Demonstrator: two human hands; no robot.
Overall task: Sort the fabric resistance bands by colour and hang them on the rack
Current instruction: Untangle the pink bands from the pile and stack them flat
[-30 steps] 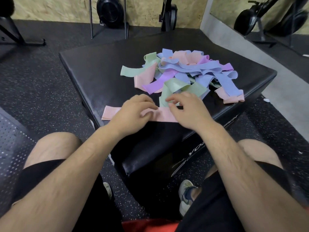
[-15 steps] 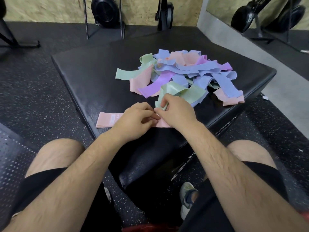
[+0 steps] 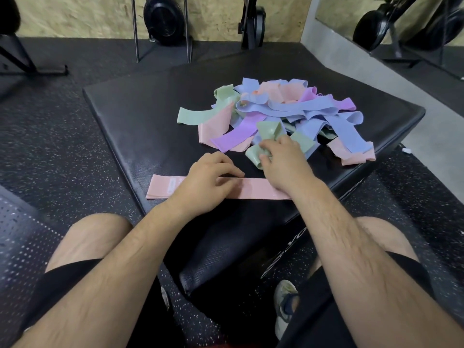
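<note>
Sits at the near corner of a black padded platform, bare knees to either side. Rests the left hand on a pink band laid flat along the near edge, fingers loosely bent and gripping nothing, covering the band's middle. Grips a folded green band with the right hand, fingers and thumb curled round it, at the near rim of the mixed pile; hides the pink band's right end under the right wrist. Faces blue, pink, purple and green bands tangled and overlapping in that pile, toward the platform's right side. Looks out, beyond the platform, on speckled rubber floor, a black fan wheel against a chipboard wall, and a mirror at the right.
</note>
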